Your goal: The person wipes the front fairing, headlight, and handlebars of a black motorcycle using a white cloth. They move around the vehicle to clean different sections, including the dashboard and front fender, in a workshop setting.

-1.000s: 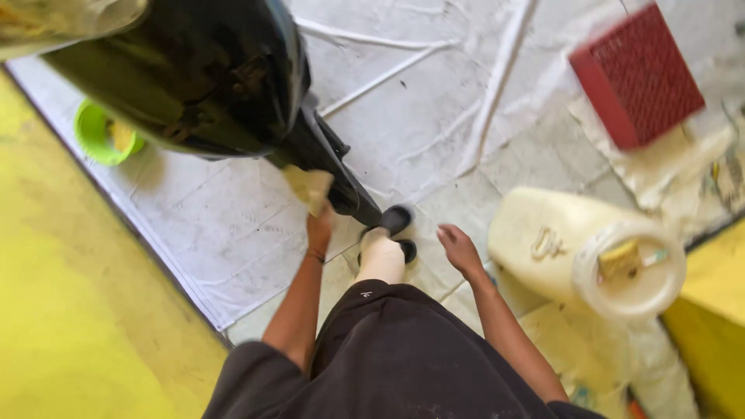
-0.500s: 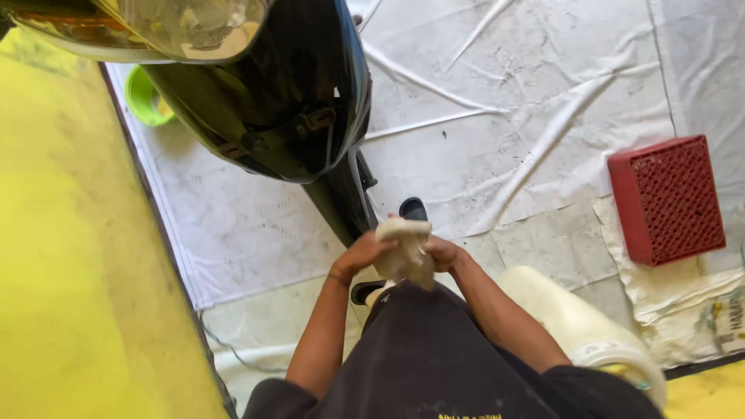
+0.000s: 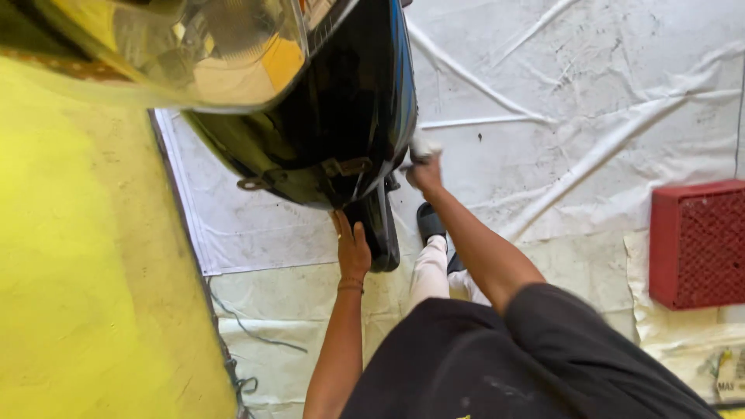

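Observation:
A glossy black motorcycle fender [image 3: 341, 116] fills the upper middle, with a clear headlight [image 3: 194, 46] above it at the top left. My right hand [image 3: 424, 172] is shut on a pale cloth [image 3: 424, 146] and presses it against the fender's right edge. My left hand [image 3: 351, 247] rests flat, fingers apart, on the black front tyre [image 3: 378, 229] just under the fender. My black shirt and pale trouser leg fill the bottom of the view, with a black sandal [image 3: 429, 220] beside the tyre.
A creased white plastic sheet [image 3: 590, 116] covers the floor. A red plastic crate [image 3: 697, 244] stands at the right edge. The yellow floor [image 3: 77, 271] runs along the left, with a thin cable [image 3: 240, 334] at the sheet's border.
Both hands held the cloth together near my waist before. Now my right hand has carried it up to the fender and my left hand has moved onto the tyre. The view has shifted closer.

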